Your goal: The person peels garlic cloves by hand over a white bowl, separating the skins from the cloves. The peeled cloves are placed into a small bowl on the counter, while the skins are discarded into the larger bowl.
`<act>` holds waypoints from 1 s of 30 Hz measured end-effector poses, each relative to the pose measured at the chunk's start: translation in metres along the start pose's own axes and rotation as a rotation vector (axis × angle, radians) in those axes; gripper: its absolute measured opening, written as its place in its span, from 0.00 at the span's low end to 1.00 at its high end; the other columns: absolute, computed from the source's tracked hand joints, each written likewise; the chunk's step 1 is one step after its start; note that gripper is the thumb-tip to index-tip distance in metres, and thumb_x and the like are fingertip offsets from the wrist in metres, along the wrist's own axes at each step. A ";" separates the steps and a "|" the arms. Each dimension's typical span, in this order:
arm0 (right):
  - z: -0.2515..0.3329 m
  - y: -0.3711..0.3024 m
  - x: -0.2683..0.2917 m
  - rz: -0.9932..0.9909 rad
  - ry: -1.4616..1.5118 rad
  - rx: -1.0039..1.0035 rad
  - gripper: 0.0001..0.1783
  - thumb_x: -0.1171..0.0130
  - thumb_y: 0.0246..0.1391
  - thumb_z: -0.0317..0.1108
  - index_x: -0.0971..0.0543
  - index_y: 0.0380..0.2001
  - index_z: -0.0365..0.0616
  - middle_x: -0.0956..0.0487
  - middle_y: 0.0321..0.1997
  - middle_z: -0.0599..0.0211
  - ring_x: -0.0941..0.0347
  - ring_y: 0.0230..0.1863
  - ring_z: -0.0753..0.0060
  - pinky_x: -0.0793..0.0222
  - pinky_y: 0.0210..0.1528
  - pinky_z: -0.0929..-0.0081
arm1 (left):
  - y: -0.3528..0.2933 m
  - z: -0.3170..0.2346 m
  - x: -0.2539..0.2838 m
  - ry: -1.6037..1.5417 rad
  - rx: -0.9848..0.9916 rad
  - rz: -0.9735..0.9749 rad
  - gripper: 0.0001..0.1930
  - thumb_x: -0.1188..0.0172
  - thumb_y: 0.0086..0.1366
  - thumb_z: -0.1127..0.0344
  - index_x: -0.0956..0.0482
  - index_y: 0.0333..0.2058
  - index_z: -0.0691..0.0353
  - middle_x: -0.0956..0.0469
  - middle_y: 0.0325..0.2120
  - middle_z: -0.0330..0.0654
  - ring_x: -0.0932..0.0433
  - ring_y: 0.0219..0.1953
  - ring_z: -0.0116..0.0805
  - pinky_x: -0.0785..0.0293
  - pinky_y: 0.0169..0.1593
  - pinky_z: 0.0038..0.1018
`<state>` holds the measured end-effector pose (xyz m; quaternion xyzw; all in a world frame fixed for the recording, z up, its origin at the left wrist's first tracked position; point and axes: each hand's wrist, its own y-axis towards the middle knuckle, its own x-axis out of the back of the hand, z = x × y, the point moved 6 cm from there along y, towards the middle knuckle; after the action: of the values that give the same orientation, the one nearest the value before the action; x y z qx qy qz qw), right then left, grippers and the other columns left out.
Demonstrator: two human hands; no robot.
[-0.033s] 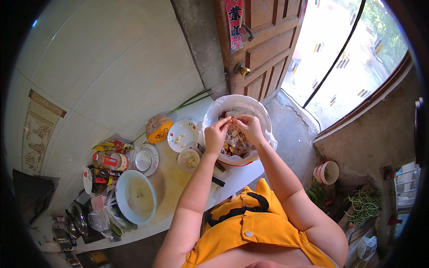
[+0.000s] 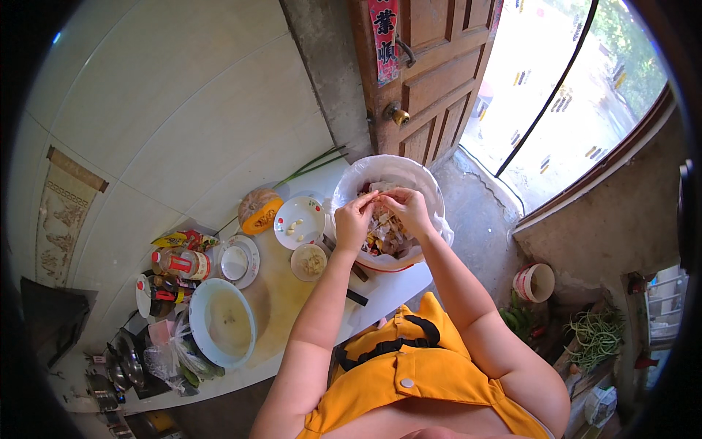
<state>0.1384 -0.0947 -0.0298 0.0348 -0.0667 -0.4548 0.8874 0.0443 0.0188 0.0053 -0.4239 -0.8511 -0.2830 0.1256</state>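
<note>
My left hand (image 2: 354,221) and my right hand (image 2: 409,210) meet above a bin (image 2: 425,171) lined with a white plastic bag. Both are closed, thumbs and fingertips pinched together. Whatever they hold between them is too small to make out. Beneath, the bin holds a heap of food scraps (image 2: 386,235) and pale peelings. To the left of my left hand, a white plate (image 2: 310,212) with a floral rim carries several peeled garlic cloves (image 2: 294,227). Nearer me, a small bowl (image 2: 309,262) contains pale pieces. A black handle (image 2: 357,298) shows beside my left forearm.
A cut pumpkin (image 2: 261,212), green stalks (image 2: 311,167), stacked white dishes (image 2: 250,265) and a pale blue basin (image 2: 252,322) of cloudy water occupy the counter. Bottles (image 2: 183,263) and bagged vegetables (image 2: 174,358) stand farther left. Beyond the bin is an open wooden door (image 2: 439,80); a bucket (image 2: 534,283) rests right.
</note>
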 end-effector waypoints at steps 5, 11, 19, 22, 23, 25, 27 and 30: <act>0.002 -0.001 0.001 -0.008 -0.044 0.015 0.10 0.40 0.48 0.30 0.19 0.32 0.35 0.18 0.27 0.62 0.24 0.29 0.78 0.28 0.34 0.80 | 0.000 0.001 -0.001 0.020 -0.077 -0.021 0.12 0.42 0.56 0.74 0.19 0.40 0.60 0.19 0.34 0.45 0.18 0.35 0.36 0.23 0.40 0.26; 0.013 -0.004 0.001 -0.061 -0.141 0.069 0.09 0.40 0.48 0.30 0.20 0.30 0.35 0.19 0.26 0.61 0.24 0.28 0.78 0.28 0.33 0.80 | -0.001 -0.001 -0.002 0.035 -0.033 0.018 0.10 0.41 0.58 0.72 0.19 0.39 0.61 0.19 0.34 0.46 0.19 0.36 0.33 0.24 0.40 0.25; 0.000 -0.001 0.012 -0.257 -0.100 0.039 0.08 0.40 0.48 0.29 0.20 0.31 0.36 0.19 0.27 0.61 0.23 0.28 0.74 0.28 0.33 0.78 | -0.001 0.028 -0.013 -0.468 0.255 0.135 0.15 0.44 0.64 0.61 0.22 0.43 0.65 0.18 0.33 0.42 0.20 0.35 0.25 0.25 0.40 0.22; 0.006 -0.001 0.015 -0.291 -0.139 0.149 0.07 0.40 0.49 0.28 0.20 0.31 0.36 0.19 0.29 0.61 0.22 0.29 0.74 0.28 0.34 0.78 | 0.001 0.029 -0.014 -0.472 0.267 0.152 0.14 0.45 0.65 0.61 0.22 0.43 0.66 0.18 0.32 0.42 0.21 0.34 0.24 0.25 0.40 0.21; 0.008 -0.002 0.011 -0.243 -0.119 0.179 0.07 0.40 0.49 0.28 0.20 0.31 0.36 0.19 0.29 0.61 0.22 0.29 0.74 0.27 0.34 0.78 | 0.001 0.030 -0.014 -0.433 0.259 0.148 0.14 0.45 0.65 0.62 0.23 0.44 0.65 0.19 0.33 0.41 0.21 0.35 0.24 0.25 0.41 0.21; 0.015 -0.004 0.003 -0.153 -0.107 0.188 0.06 0.39 0.48 0.27 0.20 0.31 0.36 0.19 0.30 0.61 0.22 0.30 0.75 0.27 0.34 0.79 | 0.001 0.030 -0.014 -0.354 0.241 0.135 0.13 0.45 0.65 0.64 0.23 0.45 0.64 0.19 0.35 0.38 0.21 0.36 0.25 0.25 0.42 0.21; 0.019 -0.005 -0.003 -0.073 -0.124 0.144 0.07 0.39 0.48 0.26 0.20 0.31 0.35 0.19 0.29 0.61 0.22 0.31 0.75 0.27 0.35 0.79 | 0.002 0.019 -0.009 -0.199 0.073 0.089 0.12 0.45 0.63 0.67 0.22 0.44 0.62 0.19 0.36 0.41 0.20 0.37 0.28 0.25 0.42 0.23; 0.019 -0.004 0.000 -0.075 -0.170 0.147 0.08 0.39 0.49 0.28 0.20 0.32 0.36 0.18 0.29 0.62 0.22 0.30 0.76 0.27 0.35 0.79 | 0.002 0.002 -0.004 -0.020 -0.066 0.055 0.11 0.44 0.60 0.71 0.20 0.42 0.59 0.20 0.37 0.44 0.20 0.37 0.35 0.24 0.42 0.26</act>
<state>0.1320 -0.0970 -0.0114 0.0634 -0.1736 -0.4829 0.8560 0.0486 0.0182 0.0024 -0.4540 -0.8306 -0.3029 0.1107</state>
